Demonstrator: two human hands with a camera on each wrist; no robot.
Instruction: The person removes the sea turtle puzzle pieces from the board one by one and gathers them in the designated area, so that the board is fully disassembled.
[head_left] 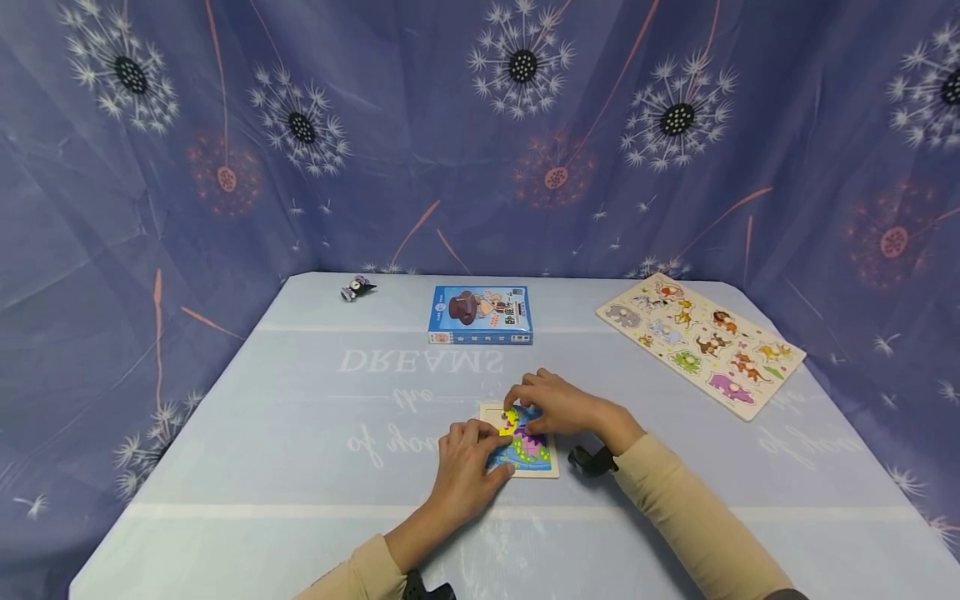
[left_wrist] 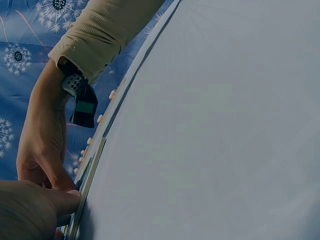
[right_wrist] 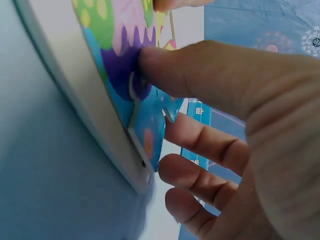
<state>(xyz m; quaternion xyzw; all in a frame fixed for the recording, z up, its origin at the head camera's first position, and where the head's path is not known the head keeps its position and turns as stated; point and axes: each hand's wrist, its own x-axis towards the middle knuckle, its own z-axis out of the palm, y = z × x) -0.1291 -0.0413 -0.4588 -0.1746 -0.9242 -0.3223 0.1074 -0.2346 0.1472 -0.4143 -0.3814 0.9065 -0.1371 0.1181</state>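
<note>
A small jigsaw puzzle [head_left: 528, 473] in a pale frame lies near the middle of the table, its picture blue, purple, pink, green and yellow. My left hand [head_left: 467, 468] holds it at its left side, thumb by the near edge, index finger reaching over the picture. From the far right my right hand [head_left: 564, 406] bends over the puzzle and pinches a piece between thumb and index finger. In the right wrist view the thumb [right_wrist: 172, 67] lies on the purple part. A blue puzzle piece [right_wrist: 152, 132] tilts up from the frame's corner there, close to the curled fingers.
Behind the puzzle lies a blue game box [head_left: 480, 315]. An animal peg board [head_left: 705, 346] sits at the far right, and a small black-and-purple toy [head_left: 357, 288] at the back left. A dandelion-patterned curtain [head_left: 420, 125] hangs around the table.
</note>
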